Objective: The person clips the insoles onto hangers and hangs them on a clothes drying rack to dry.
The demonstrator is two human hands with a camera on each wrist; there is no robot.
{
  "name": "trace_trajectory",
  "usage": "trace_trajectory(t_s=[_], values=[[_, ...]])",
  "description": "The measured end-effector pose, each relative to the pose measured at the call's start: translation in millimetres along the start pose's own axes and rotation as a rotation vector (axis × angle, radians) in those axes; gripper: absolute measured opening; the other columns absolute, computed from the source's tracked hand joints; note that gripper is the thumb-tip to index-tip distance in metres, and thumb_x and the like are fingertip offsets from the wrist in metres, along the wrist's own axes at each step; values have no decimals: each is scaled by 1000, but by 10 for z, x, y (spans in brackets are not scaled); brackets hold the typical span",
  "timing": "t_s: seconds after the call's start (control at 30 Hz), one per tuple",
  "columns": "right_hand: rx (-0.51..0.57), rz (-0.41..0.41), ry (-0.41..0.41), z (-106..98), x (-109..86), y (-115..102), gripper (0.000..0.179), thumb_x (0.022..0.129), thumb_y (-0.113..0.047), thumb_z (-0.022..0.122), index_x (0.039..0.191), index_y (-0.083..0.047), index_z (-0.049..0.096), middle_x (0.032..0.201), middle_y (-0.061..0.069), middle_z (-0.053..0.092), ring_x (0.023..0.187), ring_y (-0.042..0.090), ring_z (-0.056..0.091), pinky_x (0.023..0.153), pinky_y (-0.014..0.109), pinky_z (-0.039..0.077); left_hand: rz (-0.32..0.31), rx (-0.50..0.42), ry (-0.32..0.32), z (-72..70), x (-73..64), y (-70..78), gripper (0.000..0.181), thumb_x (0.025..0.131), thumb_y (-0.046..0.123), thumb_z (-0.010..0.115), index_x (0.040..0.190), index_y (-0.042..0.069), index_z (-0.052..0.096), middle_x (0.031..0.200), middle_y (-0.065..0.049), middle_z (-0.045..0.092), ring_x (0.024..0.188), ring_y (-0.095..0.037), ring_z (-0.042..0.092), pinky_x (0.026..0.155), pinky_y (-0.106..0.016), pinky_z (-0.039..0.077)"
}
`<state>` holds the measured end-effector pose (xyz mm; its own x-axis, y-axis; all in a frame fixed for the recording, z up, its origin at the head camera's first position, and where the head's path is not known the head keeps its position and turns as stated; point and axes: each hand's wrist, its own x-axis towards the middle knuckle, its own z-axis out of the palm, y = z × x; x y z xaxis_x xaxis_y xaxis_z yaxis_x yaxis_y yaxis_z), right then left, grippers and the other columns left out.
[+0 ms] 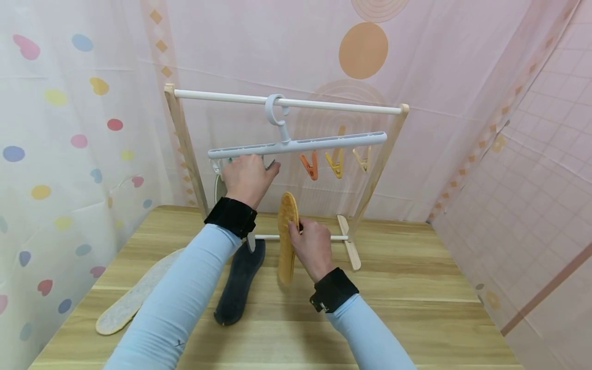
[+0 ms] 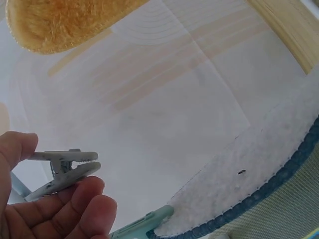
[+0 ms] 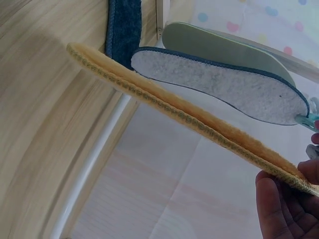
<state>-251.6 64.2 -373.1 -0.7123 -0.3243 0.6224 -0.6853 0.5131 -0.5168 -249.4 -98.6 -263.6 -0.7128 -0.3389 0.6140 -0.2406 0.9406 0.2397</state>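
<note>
My left hand (image 1: 247,177) is raised under the pale blue hanger (image 1: 324,145). Between its thumb and fingers it pinches a grey clothespin (image 2: 62,169), with nothing in the clothespin's tips. Lower and to the right, my right hand (image 1: 313,249) grips a fuzzy yellow insole (image 1: 288,236) by its edge, the insole standing upright above the table. Near the left hand a teal clothespin (image 2: 144,224) holds the end of a white fleecy insole (image 3: 214,84) with a blue edge. A greenish insole (image 3: 219,47) hangs behind that one.
The hanger hooks over the white rod (image 1: 222,97) of a wooden rack. Orange (image 1: 311,165), yellow (image 1: 336,164) and cream clothespins (image 1: 363,159) dangle from its right half. A dark insole (image 1: 239,288) and a whitish insole (image 1: 139,293) lie on the wooden table (image 1: 416,308).
</note>
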Motion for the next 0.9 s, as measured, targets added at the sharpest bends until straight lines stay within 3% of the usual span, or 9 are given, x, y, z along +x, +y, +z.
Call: trace_trajectory(t_s=[0.43, 0.73, 0.9], values=[[-71, -73, -37, -7, 53, -98, 25, 96, -19, 66, 76, -4, 69, 63, 3, 63, 49, 7, 56, 41, 17, 40, 42, -45, -26, -61, -7, 28, 57, 96, 48, 58, 52, 12, 47, 48, 1, 35, 40, -19, 41, 38, -30, 29], [-207, -152, 6, 31, 115, -167, 30, 95, -17, 66, 67, -9, 62, 55, -3, 51, 45, 7, 49, 41, 20, 37, 63, -70, 1, -75, -17, 61, 57, 95, 43, 59, 50, 13, 42, 46, 2, 33, 40, -17, 38, 37, -30, 27], [-250, -167, 23, 78, 143, -196, 28, 95, -16, 65, 68, -9, 65, 56, -2, 53, 47, 10, 52, 42, 22, 38, 71, -63, -8, -74, -17, 59, 58, 97, 42, 57, 49, 12, 43, 46, 2, 33, 39, -16, 37, 37, -29, 26]])
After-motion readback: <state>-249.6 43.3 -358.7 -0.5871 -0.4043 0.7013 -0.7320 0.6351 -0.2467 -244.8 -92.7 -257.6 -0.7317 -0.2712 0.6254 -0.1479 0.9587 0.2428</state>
